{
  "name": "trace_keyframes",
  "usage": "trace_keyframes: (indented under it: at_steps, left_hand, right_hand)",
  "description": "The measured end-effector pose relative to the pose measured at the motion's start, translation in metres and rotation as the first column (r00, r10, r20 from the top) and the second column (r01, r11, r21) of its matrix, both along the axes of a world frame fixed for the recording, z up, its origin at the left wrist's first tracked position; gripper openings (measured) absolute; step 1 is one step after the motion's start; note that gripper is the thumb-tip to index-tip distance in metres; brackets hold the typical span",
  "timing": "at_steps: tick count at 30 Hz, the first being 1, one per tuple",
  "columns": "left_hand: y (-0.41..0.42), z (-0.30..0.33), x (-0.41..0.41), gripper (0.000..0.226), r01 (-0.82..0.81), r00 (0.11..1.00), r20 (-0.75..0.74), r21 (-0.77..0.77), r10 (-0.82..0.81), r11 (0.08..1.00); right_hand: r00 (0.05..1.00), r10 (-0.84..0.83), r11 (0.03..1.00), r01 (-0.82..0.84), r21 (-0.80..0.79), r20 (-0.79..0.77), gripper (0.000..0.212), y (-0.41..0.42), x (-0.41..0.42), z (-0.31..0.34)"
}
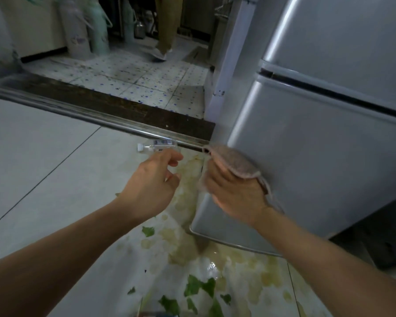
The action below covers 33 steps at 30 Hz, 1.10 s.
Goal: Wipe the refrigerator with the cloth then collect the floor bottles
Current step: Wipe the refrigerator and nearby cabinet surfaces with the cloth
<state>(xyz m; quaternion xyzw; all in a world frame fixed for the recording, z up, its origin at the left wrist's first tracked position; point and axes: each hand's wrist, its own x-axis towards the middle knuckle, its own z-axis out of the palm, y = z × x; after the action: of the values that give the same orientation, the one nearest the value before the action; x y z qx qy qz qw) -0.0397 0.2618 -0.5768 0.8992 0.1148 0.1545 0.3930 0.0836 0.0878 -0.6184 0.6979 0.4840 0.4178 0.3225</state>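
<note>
The silver refrigerator [318, 138] fills the right side of the view, its lower door reaching down to the floor. My right hand [233, 191] grips a pinkish-grey cloth [236, 163] against the lower door's left edge. A clear plastic bottle [157, 146] with a white cap lies on its side on the floor by the metal door rail. My left hand [153, 179] hovers just in front of that bottle with loosely curled fingers and holds nothing.
A metal threshold rail [96, 117] and a dark sill cross the floor ahead. Yellowish spill stains [188, 236] and green leaf scraps [199, 287] cover the tiles below my hands. Beyond the sill stand tall flasks [87, 30] and a person's leg [167, 26].
</note>
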Motion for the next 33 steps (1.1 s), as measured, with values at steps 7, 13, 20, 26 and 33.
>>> trace_keyframes:
  at_steps: [7,13,20,26,33]
  left_hand:
    - [-0.009,0.002,-0.010,0.035,0.049,0.999,-0.007,0.058,-0.048,0.997]
    - [-0.027,-0.011,0.007,0.040,0.057,0.998,-0.021,0.082,-0.056,0.995]
    - [-0.062,-0.036,0.044,0.045,0.034,0.998,-0.061,0.034,-0.032,0.999]
    - [-0.079,-0.039,0.053,0.027,-0.075,0.996,-0.039,0.091,0.079,0.993]
    - [-0.079,-0.038,0.056,0.023,-0.115,0.988,-0.088,0.116,0.126,0.987]
  right_hand:
    - [0.939,-0.159,0.938,0.048,-0.342,-0.305,0.074,-0.026,-0.018,-0.041]
    - [0.964,0.159,0.956,-0.097,0.276,-0.214,0.067,-0.067,0.004,0.040]
    - [0.972,0.194,0.904,-0.123,0.410,-0.135,0.070,-0.085,0.012,-0.018]
    - [0.802,-0.078,0.996,0.087,-0.013,-0.593,0.077,-0.127,-0.001,-0.080]
    - [0.912,0.135,0.960,-0.023,0.281,-0.387,0.083,-0.150,0.014,-0.012]
